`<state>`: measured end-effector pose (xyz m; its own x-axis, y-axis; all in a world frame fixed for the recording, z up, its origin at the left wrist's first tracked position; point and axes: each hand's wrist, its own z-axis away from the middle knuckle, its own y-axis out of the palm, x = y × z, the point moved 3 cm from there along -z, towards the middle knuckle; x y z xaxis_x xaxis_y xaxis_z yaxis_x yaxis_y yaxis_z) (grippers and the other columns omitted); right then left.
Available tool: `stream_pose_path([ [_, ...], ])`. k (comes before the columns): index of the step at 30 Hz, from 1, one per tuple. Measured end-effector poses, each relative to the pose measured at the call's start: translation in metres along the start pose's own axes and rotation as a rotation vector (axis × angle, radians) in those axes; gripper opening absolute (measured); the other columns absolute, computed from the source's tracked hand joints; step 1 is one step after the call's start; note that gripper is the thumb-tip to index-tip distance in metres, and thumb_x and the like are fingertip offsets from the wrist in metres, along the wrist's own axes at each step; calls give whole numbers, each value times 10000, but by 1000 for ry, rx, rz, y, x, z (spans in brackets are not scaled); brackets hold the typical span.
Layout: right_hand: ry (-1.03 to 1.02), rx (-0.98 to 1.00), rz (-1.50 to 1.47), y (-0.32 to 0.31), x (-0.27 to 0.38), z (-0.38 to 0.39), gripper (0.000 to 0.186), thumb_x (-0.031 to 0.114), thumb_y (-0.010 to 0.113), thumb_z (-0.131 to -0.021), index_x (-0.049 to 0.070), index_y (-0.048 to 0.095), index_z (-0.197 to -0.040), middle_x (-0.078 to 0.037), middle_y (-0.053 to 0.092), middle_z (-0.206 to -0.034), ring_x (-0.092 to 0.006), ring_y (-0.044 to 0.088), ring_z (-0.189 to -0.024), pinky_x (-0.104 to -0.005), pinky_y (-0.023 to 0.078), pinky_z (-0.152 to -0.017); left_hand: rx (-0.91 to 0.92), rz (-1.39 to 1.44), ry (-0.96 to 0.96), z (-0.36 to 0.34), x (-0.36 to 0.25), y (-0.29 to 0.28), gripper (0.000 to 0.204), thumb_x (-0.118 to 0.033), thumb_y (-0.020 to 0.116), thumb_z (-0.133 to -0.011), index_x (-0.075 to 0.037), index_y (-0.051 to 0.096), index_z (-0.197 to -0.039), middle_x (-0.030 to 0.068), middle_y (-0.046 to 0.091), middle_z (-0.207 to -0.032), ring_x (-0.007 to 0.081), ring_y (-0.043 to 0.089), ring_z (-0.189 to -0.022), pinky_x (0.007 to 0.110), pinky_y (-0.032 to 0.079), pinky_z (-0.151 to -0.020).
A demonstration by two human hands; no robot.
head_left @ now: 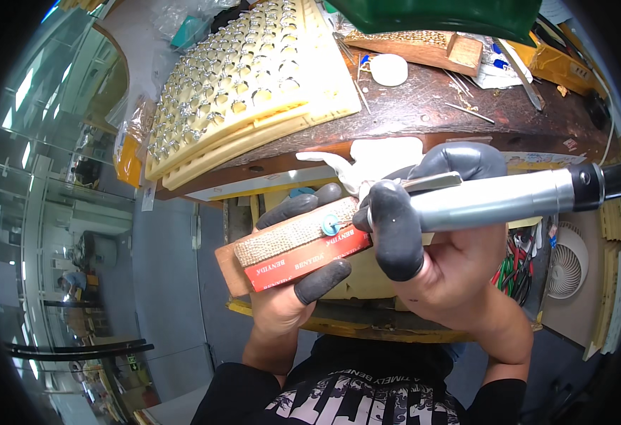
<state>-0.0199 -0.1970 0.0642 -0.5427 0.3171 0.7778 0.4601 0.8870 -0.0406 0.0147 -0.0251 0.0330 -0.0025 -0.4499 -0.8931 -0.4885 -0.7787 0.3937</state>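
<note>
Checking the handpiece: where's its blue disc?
Head view, slightly right of centre: the blue disc is at the tip of the silver handpiece, by the block.

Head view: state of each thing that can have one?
Left hand, gripping the wooden block
Right hand, gripping the silver tool
Wooden block, held tilted
Silver tool, nearly level
Blue disc, at the block; contact and spin unclear
Yellow tray, filled with shiny rings
White fan, on or off unclear

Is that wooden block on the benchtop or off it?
Off: the left hand holds the wooden block short of the benchtop. Cannot tell if its far end is propped behind the right hand.
</note>
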Motion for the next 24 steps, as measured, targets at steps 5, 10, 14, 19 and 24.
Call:
stream_pose_path([
  [5,-172,-9,116,-1,5,-4,112,68,671,-866,5,691,-775,-77,547,-836,-196,496,-822,-317,400,-711,-15,7,-1,1,0,1,687,145,724,-727,-28,473,-1343,214,521,-1378,308,514,-1293,447,454,-1080],
  [10,-127,19,92,-2,5,-3,118,61,666,-871,4,693,-771,-88,562,-852,-189,501,-815,-310,404,-712,-11,7,-11,1,0,0,684,138,730,-725,-26,478,-1339,216,517,-1381,308,515,-1293,448,453,-1080],
  [14,-143,9,85,-1,2,-2,134,48,651,-885,-9,686,-769,-91,577,-871,-165,515,-810,-298,414,-718,-22,17,4,1,0,-1,685,134,739,-722,-19,477,-1336,216,521,-1377,306,517,-1290,445,454,-1080],
  [19,-128,41,107,-1,5,-3,141,49,645,-890,-13,683,-769,-88,574,-861,-159,518,-807,-299,418,-714,-25,27,6,1,0,-1,687,122,753,-722,-17,472,-1333,214,525,-1372,305,519,-1287,440,455,-1081],
  [24,-52,38,40,-2,1,-2,132,40,637,-893,-19,666,-779,-85,573,-862,-146,538,-787,-288,435,-696,-13,16,-3,1,1,-2,698,113,762,-723,-21,461,-1338,212,523,-1373,303,516,-1290,437,457,-1078],
])
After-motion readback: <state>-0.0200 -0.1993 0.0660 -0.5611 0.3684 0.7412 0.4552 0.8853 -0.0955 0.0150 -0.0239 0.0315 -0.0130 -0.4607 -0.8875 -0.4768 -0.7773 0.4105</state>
